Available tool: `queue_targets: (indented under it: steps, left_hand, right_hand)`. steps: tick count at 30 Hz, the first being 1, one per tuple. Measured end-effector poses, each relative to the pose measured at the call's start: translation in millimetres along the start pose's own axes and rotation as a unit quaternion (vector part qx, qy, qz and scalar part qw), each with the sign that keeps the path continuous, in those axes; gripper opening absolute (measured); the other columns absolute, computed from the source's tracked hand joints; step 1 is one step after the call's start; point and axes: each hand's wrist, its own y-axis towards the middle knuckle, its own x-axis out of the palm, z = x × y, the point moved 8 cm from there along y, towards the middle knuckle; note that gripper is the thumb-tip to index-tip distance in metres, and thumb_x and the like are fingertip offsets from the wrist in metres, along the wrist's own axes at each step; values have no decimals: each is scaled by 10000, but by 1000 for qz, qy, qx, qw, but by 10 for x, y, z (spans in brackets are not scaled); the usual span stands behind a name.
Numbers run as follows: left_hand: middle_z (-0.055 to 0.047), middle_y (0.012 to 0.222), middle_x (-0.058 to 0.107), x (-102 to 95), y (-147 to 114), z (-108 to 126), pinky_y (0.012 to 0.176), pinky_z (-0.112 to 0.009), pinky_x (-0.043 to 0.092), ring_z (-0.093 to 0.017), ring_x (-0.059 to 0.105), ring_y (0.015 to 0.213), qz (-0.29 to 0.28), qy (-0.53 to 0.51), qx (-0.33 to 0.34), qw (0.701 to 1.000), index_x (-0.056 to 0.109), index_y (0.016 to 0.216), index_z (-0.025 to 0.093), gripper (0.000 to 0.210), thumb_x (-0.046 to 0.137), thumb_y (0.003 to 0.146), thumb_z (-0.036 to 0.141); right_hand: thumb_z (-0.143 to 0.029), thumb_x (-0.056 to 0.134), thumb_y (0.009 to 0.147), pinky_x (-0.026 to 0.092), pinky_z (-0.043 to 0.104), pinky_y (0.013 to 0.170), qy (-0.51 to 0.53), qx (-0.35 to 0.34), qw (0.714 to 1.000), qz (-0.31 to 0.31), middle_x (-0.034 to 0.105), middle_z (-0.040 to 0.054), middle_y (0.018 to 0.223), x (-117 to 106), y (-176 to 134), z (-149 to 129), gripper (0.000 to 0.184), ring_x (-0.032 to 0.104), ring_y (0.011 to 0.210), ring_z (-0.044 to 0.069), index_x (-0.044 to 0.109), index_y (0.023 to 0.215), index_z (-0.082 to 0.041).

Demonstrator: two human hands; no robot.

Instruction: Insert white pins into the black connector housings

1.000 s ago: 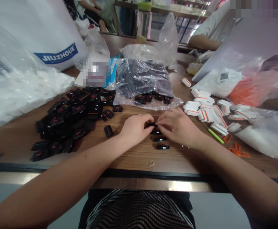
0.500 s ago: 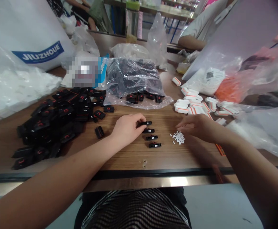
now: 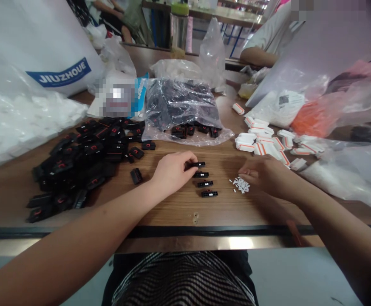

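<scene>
Already three connectors (image 3: 205, 184) are lined up; a fourth (image 3: 199, 164) is pinched by the left hand (image 3: 171, 171), pins (image 3: 241, 184) fingered by the right hand (image 3: 263, 173).

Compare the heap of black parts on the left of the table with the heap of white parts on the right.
The black heap is dark with small red marks; the white heap is pale with orange stripes. The black heap is much larger and spreads wider; the white heap is smaller. Both lie loose on the wooden table, each beside plastic bags.
</scene>
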Motion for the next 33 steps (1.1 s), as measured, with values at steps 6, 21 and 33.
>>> queue_targets:
  steps: [6,21,33]
  left_hand:
    - [17,762,671,14,0,14,650,-280,409,-149,573,680,-10,-2,8,1000,674,923,227,102,689,822,222]
    - [7,815,691,12,1,8,646,-289,423,-168,597,715,0,8,24,1000,683,928,231,107,675,823,213]
    - [1,847,705,2,-3,17,654,-301,440,-169,601,714,-1,5,28,1000,684,921,227,111,684,812,205]
  right_hand:
    - [-276,575,858,494,329,711,96,-1,995,14,702,22,820,17,346,-418,110,640,739,174,664,824,-222]
    - [-239,527,926,448,418,861,46,-128,990,24,626,95,922,206,670,-914,103,548,919,245,605,886,-186]
    - [-200,536,911,438,410,863,24,-141,989,23,607,92,908,228,663,-971,65,533,926,253,580,864,-188]
